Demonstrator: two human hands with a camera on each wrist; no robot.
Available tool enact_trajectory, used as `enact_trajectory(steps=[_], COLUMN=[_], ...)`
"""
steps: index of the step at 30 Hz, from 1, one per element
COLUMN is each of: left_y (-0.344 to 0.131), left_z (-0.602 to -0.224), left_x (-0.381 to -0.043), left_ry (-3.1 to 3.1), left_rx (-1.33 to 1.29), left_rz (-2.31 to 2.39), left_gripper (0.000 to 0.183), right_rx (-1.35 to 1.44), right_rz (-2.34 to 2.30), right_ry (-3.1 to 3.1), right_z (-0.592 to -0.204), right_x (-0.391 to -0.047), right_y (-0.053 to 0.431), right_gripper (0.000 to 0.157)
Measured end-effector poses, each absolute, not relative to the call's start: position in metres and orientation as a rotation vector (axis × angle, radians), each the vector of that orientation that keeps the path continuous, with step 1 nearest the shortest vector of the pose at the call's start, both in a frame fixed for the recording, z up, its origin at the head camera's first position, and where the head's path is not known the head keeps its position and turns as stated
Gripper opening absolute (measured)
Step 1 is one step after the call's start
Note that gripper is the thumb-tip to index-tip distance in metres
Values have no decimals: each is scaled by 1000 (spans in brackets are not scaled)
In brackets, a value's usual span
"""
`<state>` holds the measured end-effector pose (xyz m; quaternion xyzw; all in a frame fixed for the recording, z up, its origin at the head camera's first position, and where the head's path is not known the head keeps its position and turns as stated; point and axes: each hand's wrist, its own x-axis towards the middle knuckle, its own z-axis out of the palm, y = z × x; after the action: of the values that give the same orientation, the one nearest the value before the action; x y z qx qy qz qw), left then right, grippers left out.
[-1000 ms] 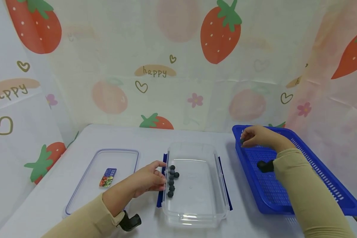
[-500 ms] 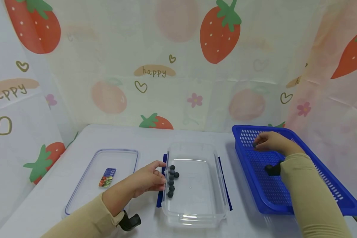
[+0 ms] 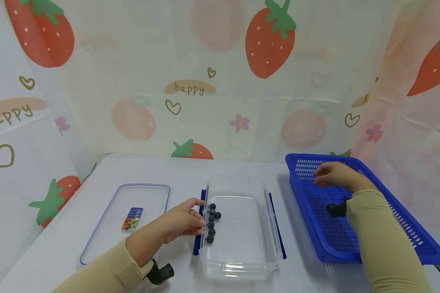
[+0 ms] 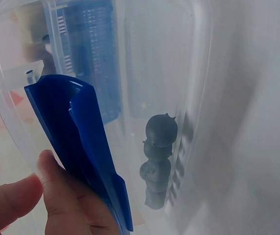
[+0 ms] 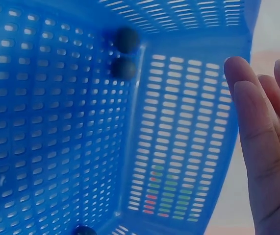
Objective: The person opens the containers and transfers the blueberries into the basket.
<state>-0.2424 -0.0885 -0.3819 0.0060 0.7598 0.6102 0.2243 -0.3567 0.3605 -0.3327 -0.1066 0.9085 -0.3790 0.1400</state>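
My left hand (image 3: 185,219) rests its fingers against the left side of a clear plastic box (image 3: 242,244). In the left wrist view, the fingers touch the blue side latch (image 4: 86,137), which hangs unfastened. Several blueberries (image 3: 210,224) lie in a rough line along the box's left wall. My right hand (image 3: 335,176) is over the far end of a blue perforated basket (image 3: 397,211), its fingers fairly straight and holding nothing. In the right wrist view, two blurred blueberries (image 5: 123,67) sit by the basket's corner, and another dark round thing (image 5: 85,230) is partly cut off below.
A clear lid (image 3: 111,221) with a blue-edged seal lies left of the box, bearing a printed label (image 3: 133,219). Another blue latch (image 3: 278,228) hangs on the box's right side. A strawberry-print curtain (image 3: 205,122) stands behind the white table (image 3: 161,167).
My right hand moved right, deeper over the basket, and let go of the blueberry it was pinching. The left hand stayed against the box.
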Motion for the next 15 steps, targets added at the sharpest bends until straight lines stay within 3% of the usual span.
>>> enact_trajectory(steps=[15], left_y=[-88], left_z=[-383], left_x=[-242], left_ry=[2095], left_rx=[27], left_rz=[1692], left_gripper=[56], right_rx=[-478], right_rz=[-1106], right_ry=[2619], right_z=[-292], right_x=[-356], right_y=[312], right_gripper=[32])
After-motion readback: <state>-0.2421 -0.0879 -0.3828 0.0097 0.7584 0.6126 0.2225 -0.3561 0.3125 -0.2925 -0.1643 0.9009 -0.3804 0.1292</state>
